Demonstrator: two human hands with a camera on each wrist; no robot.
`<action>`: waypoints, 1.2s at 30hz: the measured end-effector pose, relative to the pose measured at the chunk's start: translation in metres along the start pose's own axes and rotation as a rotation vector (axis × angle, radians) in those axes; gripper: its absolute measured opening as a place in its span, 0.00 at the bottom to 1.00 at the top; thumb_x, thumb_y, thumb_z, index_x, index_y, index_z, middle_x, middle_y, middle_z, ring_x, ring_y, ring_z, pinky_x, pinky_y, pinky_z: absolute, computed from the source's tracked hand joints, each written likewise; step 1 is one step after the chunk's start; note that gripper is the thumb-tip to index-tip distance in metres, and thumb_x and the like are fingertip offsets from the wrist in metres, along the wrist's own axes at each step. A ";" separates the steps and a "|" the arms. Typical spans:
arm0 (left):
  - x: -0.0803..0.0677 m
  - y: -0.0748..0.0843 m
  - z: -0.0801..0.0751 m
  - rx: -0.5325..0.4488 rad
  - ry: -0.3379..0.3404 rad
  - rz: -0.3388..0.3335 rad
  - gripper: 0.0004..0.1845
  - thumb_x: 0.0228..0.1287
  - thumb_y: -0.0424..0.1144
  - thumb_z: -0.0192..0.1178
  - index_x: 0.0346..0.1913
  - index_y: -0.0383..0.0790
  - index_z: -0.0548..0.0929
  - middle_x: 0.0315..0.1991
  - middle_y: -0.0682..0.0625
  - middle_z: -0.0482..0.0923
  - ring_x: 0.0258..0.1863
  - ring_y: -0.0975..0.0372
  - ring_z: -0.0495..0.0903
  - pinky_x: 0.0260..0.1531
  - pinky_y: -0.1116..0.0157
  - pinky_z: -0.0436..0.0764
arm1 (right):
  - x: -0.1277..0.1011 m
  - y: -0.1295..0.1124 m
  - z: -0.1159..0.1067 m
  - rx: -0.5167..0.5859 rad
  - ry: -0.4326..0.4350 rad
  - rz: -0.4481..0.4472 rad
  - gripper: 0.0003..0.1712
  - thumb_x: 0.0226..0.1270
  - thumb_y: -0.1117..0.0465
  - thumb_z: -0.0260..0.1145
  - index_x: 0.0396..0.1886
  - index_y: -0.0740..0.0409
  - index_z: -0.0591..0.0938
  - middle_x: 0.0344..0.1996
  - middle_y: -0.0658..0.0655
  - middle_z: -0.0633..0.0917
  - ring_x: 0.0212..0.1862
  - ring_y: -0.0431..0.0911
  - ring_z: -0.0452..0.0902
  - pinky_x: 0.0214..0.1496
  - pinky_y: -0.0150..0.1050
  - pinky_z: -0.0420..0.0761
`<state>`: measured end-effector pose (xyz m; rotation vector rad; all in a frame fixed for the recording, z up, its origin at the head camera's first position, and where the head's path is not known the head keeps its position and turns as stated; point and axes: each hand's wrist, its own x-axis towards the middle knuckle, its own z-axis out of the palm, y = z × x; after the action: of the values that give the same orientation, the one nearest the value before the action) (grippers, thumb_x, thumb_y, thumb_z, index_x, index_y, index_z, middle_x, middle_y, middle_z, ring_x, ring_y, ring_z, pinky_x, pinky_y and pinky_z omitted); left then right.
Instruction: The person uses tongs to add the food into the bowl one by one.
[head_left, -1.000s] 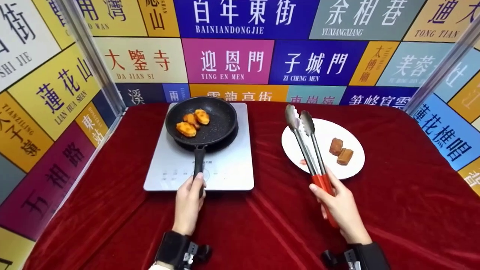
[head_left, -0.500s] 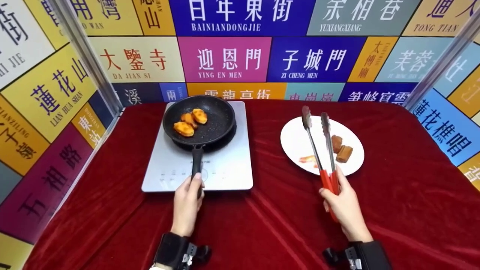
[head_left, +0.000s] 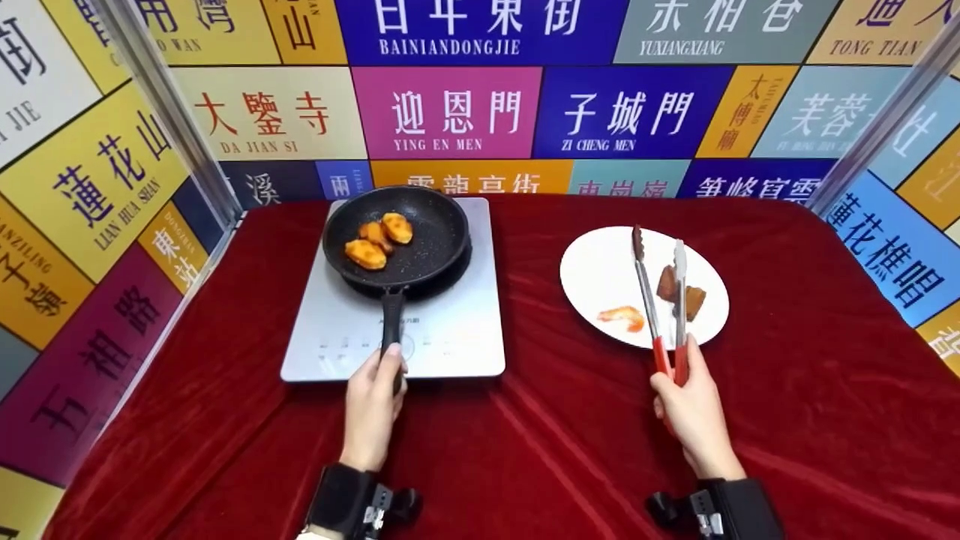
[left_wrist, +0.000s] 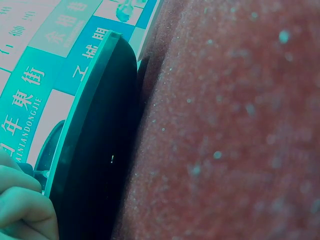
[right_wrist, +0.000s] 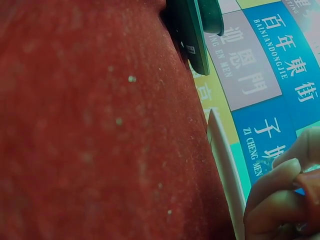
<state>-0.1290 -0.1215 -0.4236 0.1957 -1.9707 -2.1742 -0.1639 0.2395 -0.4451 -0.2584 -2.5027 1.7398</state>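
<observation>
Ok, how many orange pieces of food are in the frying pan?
3, all in the left half of the frying pan: one nearest the handle, one behind it, one farthest back. None looks hidden.

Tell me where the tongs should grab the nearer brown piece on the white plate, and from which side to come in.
Grip the brown piece across its short sides, coming from above and from the near edge of the white plate. The tongs in the right hand already point that way, tips spread over the pieces. The second piece lies against it at the far left, so that side looks crowded.
</observation>
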 end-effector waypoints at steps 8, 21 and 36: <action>0.009 -0.019 -0.004 0.015 0.002 0.001 0.27 0.61 0.57 0.51 0.31 0.29 0.71 0.11 0.50 0.59 0.07 0.63 0.54 0.06 0.67 0.54 | 0.000 0.001 -0.001 -0.013 0.001 0.042 0.45 0.58 0.69 0.50 0.70 0.48 0.37 0.21 0.57 0.68 0.15 0.43 0.67 0.15 0.35 0.69; -0.001 0.002 0.000 0.023 0.001 0.003 0.24 0.66 0.50 0.49 0.32 0.25 0.70 0.12 0.48 0.58 0.08 0.63 0.54 0.07 0.69 0.54 | 0.000 0.004 0.001 -0.026 -0.011 0.057 0.44 0.63 0.66 0.51 0.69 0.51 0.35 0.29 0.61 0.70 0.13 0.41 0.66 0.12 0.33 0.68; 0.009 -0.020 -0.003 0.010 0.004 0.000 0.28 0.60 0.57 0.51 0.31 0.29 0.70 0.11 0.50 0.58 0.08 0.62 0.53 0.06 0.67 0.53 | -0.006 0.002 0.001 -0.203 -0.029 0.008 0.42 0.64 0.59 0.55 0.70 0.53 0.41 0.30 0.62 0.78 0.15 0.44 0.70 0.14 0.36 0.71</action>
<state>-0.1378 -0.1243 -0.4438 0.2014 -1.9804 -2.1624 -0.1584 0.2385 -0.4466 -0.2576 -2.7048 1.5022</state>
